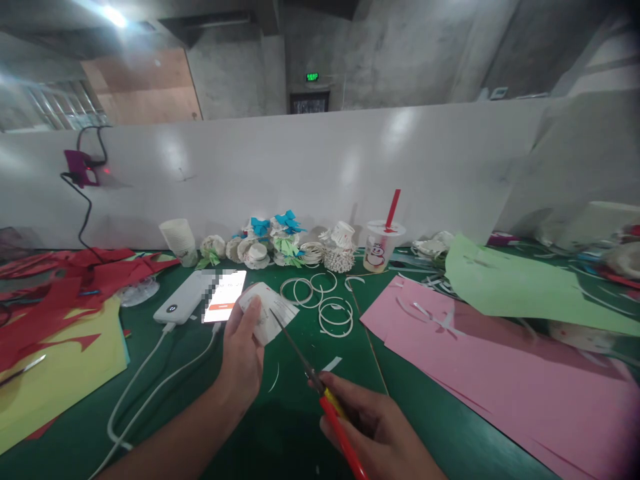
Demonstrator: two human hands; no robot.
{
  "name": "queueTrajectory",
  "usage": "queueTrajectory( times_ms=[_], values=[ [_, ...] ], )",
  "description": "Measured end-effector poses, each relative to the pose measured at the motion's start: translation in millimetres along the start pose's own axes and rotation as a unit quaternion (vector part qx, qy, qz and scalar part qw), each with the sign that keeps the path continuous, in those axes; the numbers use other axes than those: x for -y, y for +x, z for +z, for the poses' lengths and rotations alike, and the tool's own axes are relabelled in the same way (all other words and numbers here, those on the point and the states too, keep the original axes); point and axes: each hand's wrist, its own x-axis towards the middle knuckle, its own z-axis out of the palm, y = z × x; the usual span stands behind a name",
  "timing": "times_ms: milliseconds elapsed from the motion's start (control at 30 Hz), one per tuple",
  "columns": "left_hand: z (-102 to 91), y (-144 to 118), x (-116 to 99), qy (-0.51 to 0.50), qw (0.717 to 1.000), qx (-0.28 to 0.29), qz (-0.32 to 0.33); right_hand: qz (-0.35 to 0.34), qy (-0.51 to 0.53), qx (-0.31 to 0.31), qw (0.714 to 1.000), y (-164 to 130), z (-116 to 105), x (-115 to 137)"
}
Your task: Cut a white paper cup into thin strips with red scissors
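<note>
Pinching a thin white paper piece (273,327) between thumb and fingers, the left hand (243,357) holds it above the table (300,433), one pointed corner turned right; its long axis is hard to tell under the fingers. The right hand (377,423) is wrapped around the handles of the scissors (314,379), whose long axis slants from lower right to upper left, tips over the paper. The blades are slim, dark metal, appearing as one narrow line; the handles are smooth, red and yellow. Beyond the blades, thin white rings (336,335) lie loosely overlapping on the green tabletop. Flat, matte pink sheets (450,363) spread to the right, and a clear plastic cup (376,257) with a red straw stands behind.
</note>
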Motion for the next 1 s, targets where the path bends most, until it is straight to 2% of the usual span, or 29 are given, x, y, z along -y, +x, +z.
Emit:
queueTrajectory(
  times_ms=[100,167,300,467,633,1000],
  values=[
    [0.1,-0.8,0.7,0.001,1.000,-0.005,-0.010,-0.014,-0.004,-0.056,0.998,-4.0,0.7,-0.8],
    [-0.3,-2.1,1.5,0.004,1.000,0.001,-0.015,-0.019,-0.011,-0.068,0.997,-6.5,0.6,0.2],
    [-1.1,-5.9,2.4,0.014,0.999,0.027,-0.012,-0.020,-0.028,-0.021,0.999,-7.6,-0.7,3.1],
    [-2.2,-7.8,3.7,0.019,0.999,0.021,-0.026,-0.030,-0.013,-0.034,0.999,-4.1,-0.5,1.8],
    [-2.9,-6.8,5.8,0.015,0.999,0.018,-0.027,-0.015,-0.011,0.012,1.000,-1.2,-2.4,4.4],
    [-1.9,-5.3,2.6,0.017,0.999,0.021,-0.021,0.000,-0.005,0.040,0.999,0.1,-2.0,7.9]
  ],
)
